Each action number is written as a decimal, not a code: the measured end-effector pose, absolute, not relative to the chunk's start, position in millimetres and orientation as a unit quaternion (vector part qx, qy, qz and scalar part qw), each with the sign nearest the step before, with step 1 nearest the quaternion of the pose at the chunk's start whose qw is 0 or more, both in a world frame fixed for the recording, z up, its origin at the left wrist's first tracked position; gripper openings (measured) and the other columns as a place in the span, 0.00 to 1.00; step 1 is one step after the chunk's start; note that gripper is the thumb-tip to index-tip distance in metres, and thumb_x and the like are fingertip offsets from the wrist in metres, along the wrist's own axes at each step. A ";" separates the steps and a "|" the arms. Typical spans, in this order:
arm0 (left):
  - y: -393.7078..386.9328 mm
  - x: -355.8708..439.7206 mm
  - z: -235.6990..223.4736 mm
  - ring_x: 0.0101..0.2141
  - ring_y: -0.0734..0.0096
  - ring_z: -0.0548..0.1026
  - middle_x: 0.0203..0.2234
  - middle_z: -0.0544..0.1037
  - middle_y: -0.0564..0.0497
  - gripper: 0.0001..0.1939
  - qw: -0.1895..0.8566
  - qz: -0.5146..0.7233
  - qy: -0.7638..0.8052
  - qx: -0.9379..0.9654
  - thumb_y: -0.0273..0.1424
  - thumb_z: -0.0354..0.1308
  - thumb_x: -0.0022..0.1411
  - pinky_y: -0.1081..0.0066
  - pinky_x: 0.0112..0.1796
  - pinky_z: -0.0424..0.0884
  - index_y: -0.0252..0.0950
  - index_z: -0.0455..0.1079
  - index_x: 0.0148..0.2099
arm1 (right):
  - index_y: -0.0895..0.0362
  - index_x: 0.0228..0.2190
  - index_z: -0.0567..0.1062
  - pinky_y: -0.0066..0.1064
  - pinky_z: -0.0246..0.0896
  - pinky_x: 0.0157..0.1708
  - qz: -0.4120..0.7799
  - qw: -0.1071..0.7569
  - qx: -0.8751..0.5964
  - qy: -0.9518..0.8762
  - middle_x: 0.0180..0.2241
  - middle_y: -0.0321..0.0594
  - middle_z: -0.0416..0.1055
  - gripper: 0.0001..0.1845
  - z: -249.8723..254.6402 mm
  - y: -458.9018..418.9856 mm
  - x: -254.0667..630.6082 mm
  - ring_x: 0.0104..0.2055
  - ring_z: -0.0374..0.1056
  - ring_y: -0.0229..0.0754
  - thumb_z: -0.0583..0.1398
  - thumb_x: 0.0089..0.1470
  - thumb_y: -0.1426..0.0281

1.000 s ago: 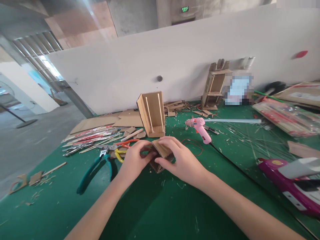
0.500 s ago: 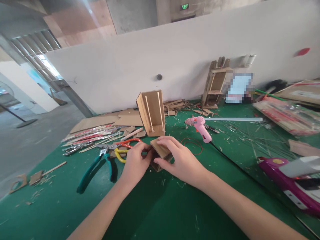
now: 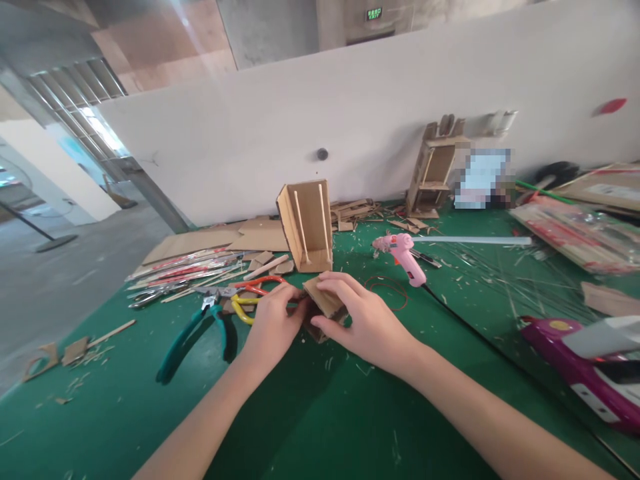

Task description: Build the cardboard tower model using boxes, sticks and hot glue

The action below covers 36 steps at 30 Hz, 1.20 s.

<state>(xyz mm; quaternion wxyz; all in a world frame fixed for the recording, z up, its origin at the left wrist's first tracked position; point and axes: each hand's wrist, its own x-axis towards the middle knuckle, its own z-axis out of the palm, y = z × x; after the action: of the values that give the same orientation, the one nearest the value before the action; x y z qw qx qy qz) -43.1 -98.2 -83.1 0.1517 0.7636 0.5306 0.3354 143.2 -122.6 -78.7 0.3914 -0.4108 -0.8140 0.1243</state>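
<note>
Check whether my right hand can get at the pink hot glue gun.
Probably yes: the pink hot glue gun lies just beyond your right hand, with a thin red loop low between, though that hand holds the small cardboard piece.

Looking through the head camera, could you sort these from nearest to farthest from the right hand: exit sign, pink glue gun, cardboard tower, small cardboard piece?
From the right hand:
1. Small cardboard piece: in its fingers.
2. Pink glue gun: beyond it, to the right.
3. Cardboard tower: farther back, by the white wall.
4. Exit sign: beyond the wall.
</note>
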 end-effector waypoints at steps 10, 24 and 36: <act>-97.8 -42.8 -84.3 0.32 0.68 0.75 0.29 0.76 0.50 0.07 0.161 0.336 0.516 0.771 0.29 0.54 0.60 0.71 0.33 0.72 0.36 0.72 0.34 | 0.52 0.48 0.65 0.44 0.69 0.48 0.109 0.394 -0.408 -0.816 0.55 0.44 0.64 0.19 -80.1 -120.2 145.4 0.53 0.67 0.47 0.60 0.54 0.66; -96.4 -42.2 -83.4 0.32 0.68 0.75 0.29 0.76 0.50 0.05 0.184 0.338 0.520 0.762 0.27 0.54 0.58 0.69 0.36 0.72 0.35 0.71 0.32 | 0.52 0.48 0.66 0.43 0.69 0.47 0.106 0.398 -0.410 -0.814 0.56 0.45 0.65 0.18 -81.5 -120.4 144.8 0.53 0.67 0.47 0.60 0.55 0.66; -96.0 -45.4 -82.9 0.34 0.66 0.77 0.32 0.78 0.50 0.05 0.211 0.347 0.499 0.765 0.28 0.57 0.57 0.67 0.38 0.72 0.36 0.73 0.35 | 0.52 0.48 0.65 0.44 0.69 0.47 0.096 0.405 -0.410 -0.812 0.55 0.45 0.65 0.19 -83.0 -120.0 144.1 0.53 0.67 0.47 0.60 0.54 0.66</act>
<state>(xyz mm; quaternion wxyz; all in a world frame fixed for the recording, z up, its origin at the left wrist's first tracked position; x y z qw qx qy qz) -45.4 -96.0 -82.9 0.2108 0.7653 0.4992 0.3473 144.1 -120.0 -83.0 0.4047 -0.4095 -0.8120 0.0959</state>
